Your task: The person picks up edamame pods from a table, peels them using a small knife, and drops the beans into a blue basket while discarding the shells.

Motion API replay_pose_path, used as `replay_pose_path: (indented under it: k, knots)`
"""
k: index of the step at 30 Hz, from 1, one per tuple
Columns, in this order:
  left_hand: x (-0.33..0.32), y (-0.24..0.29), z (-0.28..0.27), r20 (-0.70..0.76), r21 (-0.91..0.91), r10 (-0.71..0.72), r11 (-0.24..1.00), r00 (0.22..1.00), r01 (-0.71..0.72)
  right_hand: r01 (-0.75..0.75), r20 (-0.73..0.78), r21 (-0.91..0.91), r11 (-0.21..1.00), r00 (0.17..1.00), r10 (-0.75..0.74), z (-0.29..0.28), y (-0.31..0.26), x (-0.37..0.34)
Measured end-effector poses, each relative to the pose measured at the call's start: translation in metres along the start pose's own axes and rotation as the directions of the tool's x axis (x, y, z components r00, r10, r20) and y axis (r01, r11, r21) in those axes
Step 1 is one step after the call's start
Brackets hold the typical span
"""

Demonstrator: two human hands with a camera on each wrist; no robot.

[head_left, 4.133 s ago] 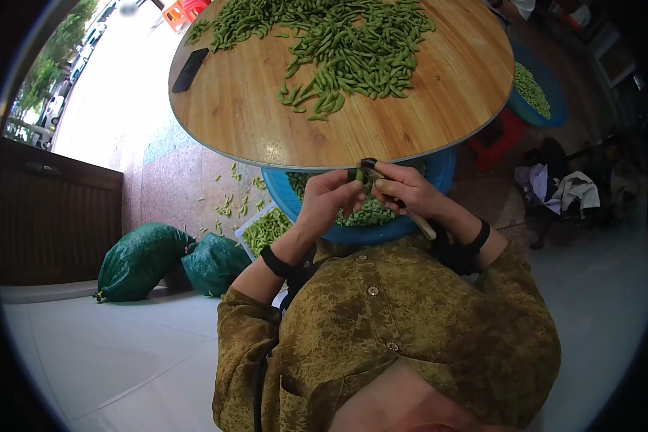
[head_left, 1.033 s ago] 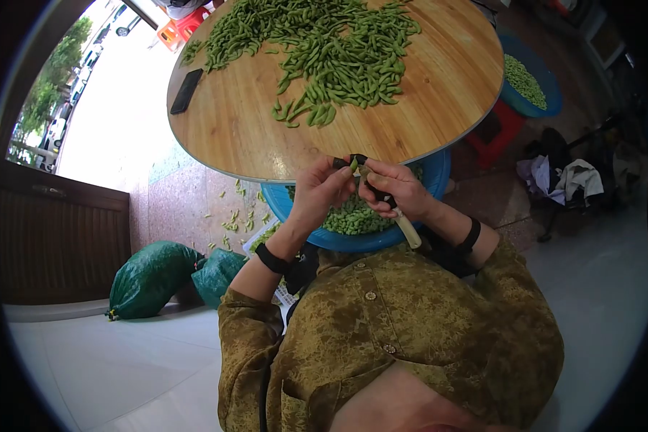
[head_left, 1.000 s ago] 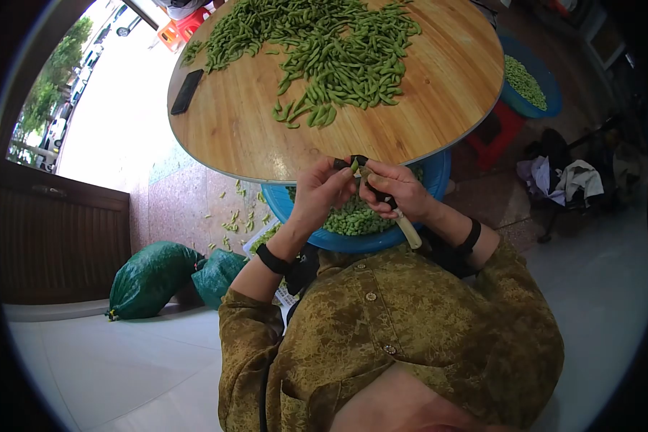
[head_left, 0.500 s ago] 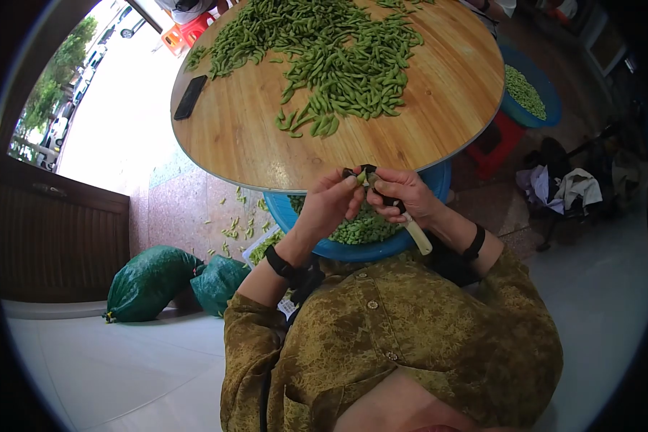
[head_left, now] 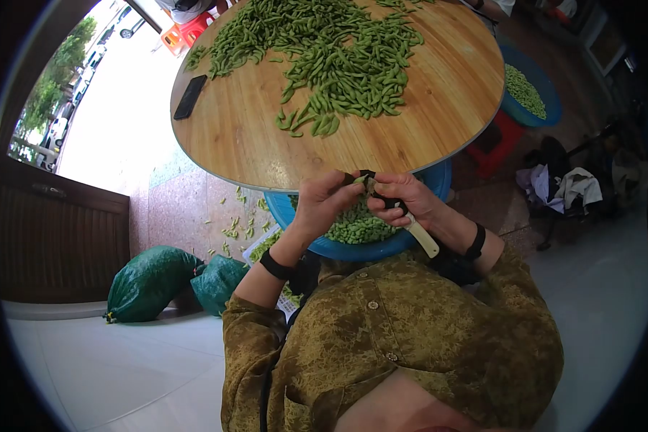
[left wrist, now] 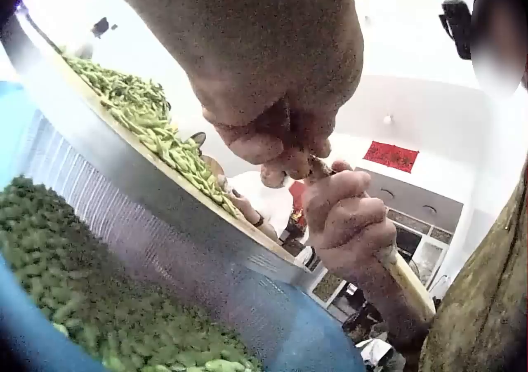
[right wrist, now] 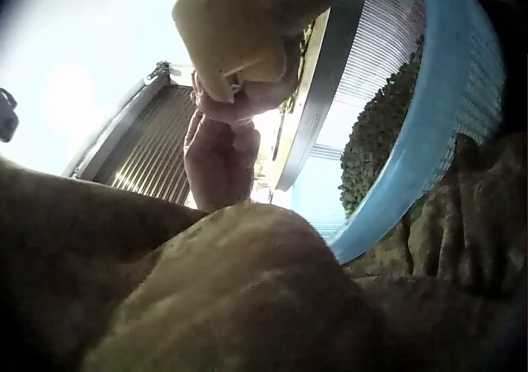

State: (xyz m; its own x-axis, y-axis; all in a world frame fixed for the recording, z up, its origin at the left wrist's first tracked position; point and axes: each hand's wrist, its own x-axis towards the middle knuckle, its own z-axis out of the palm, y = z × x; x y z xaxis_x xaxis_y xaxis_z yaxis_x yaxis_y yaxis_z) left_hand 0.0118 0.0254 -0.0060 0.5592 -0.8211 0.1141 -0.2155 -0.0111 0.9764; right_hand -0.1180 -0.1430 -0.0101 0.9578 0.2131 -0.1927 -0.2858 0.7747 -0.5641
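Both hands meet over a blue basin, just below the table's near edge in the head view. My left hand pinches a small green bean pod between thumb and forefinger. My right hand grips a tool by its pale handle, which points back toward the body; its working end is hidden among the fingers. Black coverings show at the forefingers. Loose green beans fill the basin under the hands. In the left wrist view the fingertips of the left hand and right hand come together.
A heap of green pods and a black phone-like slab lie on the round wooden table. A second bean-filled basin stands at right. Green sacks, scattered pods and a white crate are at left.
The hands have stayed together over the basin, with the fingertips closing further over the pod. The tool's pale handle has swung slightly right. The head view has shifted a little.
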Motion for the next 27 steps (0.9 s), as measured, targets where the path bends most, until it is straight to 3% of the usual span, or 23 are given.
replay_pose_path:
  k: [1,5,7,9,10,12,22,24,25,27]
  knots:
    - [0.0,0.002,0.002,-0.007,-0.154,-0.09,0.984,0.996,0.088,0.001,0.002,-0.001,1.0,1.0,-0.001,0.001,0.0,0.0]
    - [0.003,0.002,0.004,0.004,-0.246,-0.194,0.951,0.981,0.189,0.057,-0.039,-0.083,0.995,0.997,-0.06,0.004,-0.001,-0.002]
    - [0.005,-0.001,0.007,0.004,-0.377,-0.315,0.879,0.949,0.294,0.065,-0.058,-0.13,0.989,0.996,-0.073,0.004,-0.001,-0.002]
    - [0.008,-0.003,0.009,0.03,-0.416,-0.335,0.852,0.942,0.317,0.124,-0.109,-0.422,0.898,0.976,-0.186,0.006,0.0,-0.002]
    - [0.009,-0.003,0.011,0.06,-0.453,-0.354,0.823,0.933,0.342,0.123,-0.109,-0.424,0.898,0.977,-0.185,0.007,0.002,-0.002]
    - [0.009,-0.005,0.016,0.033,-0.449,-0.318,0.842,0.948,0.298,0.152,-0.123,-0.669,0.728,0.943,-0.309,0.009,0.007,-0.002]
    - [0.011,-0.023,0.021,0.037,-0.551,-0.275,0.796,0.961,0.249,0.157,-0.055,-0.845,0.511,0.925,-0.376,0.009,0.006,-0.001]
    - [0.009,-0.023,0.025,0.033,-0.574,-0.262,0.785,0.965,0.233,0.226,0.107,-0.949,0.22,0.887,-0.449,0.005,0.01,0.0]
    - [0.009,-0.023,0.028,0.029,-0.596,-0.243,0.775,0.97,0.212,0.226,0.109,-0.949,0.219,0.889,-0.445,0.002,0.012,0.003]
    - [0.009,-0.026,0.03,0.027,-0.606,-0.271,0.761,0.962,0.232,0.314,0.276,-0.949,-0.025,0.793,-0.543,-0.004,0.018,0.005]
